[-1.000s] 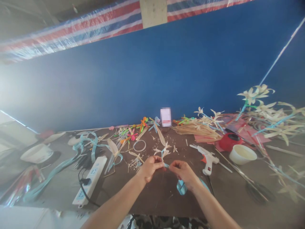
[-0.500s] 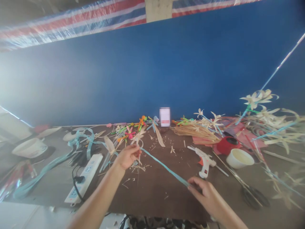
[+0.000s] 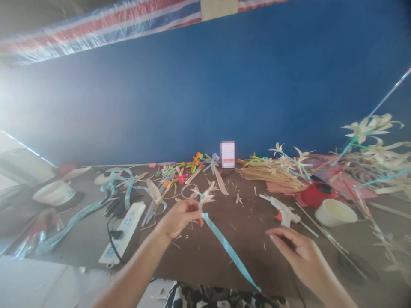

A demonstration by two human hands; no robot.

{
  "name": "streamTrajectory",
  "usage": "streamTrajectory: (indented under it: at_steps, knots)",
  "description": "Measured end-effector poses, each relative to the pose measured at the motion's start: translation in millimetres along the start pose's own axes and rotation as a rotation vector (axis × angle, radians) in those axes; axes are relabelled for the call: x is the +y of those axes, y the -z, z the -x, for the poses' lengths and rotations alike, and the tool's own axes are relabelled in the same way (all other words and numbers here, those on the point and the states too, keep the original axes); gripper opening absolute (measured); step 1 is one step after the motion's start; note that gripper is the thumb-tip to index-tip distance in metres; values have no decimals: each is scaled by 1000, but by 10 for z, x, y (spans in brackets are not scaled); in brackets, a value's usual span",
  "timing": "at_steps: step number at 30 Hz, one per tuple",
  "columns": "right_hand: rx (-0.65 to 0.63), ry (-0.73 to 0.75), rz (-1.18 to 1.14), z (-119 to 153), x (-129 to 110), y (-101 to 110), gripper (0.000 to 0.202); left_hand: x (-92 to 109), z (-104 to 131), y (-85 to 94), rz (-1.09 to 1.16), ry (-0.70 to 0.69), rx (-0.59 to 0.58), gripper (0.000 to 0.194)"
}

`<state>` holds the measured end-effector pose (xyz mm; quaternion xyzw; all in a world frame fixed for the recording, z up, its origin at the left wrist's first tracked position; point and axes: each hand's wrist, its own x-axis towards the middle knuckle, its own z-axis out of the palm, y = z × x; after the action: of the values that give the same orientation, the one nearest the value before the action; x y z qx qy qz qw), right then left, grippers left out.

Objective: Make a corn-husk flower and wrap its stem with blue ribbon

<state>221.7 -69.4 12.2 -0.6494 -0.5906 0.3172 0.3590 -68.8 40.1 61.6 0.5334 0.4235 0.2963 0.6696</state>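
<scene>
In the middle of the view, my left hand [image 3: 182,217] is closed in a pinch on the stem of a pale-petaled craft flower [image 3: 208,194]. A light blue ribbon [image 3: 227,248] runs from those fingertips and hangs loose down to the right, its end near the table's front edge. My right hand [image 3: 293,248] is apart from the ribbon, with nothing visible in it and its fingers loosely stretched. Just beyond it lies a white glue gun [image 3: 285,214] with an orange trigger.
On the left are a white power strip [image 3: 123,233], a tangle of blue ribbon [image 3: 72,224] and a white bowl [image 3: 54,193]. Scissors [image 3: 356,263], a cream cup [image 3: 335,213] and a red tape dispenser [image 3: 316,194] sit right. A blue partition [image 3: 205,98] stands behind.
My right hand has let go of the ribbon and moved slightly right. The ribbon, stretched taut before, now droops from my left hand. The view has shifted a little.
</scene>
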Motion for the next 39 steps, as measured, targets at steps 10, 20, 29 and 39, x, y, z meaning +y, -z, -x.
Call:
streamTrajectory:
  at_steps: [10,20,29,39]
  knots:
    - [-279,89,-606,-204,-739,-600,23,180,99,-477,-67,-19,-184,14]
    - [-298,-69,-833,-239,-717,-718,12,-101,66,-550,-123,-66,-93,13]
    - [-301,-105,-769,-276,-611,-740,7,-282,-27,-527,-38,-75,-57,16]
    - [-368,-113,-743,-342,-534,-733,24,-328,-44,-522,-30,-47,-71,17]
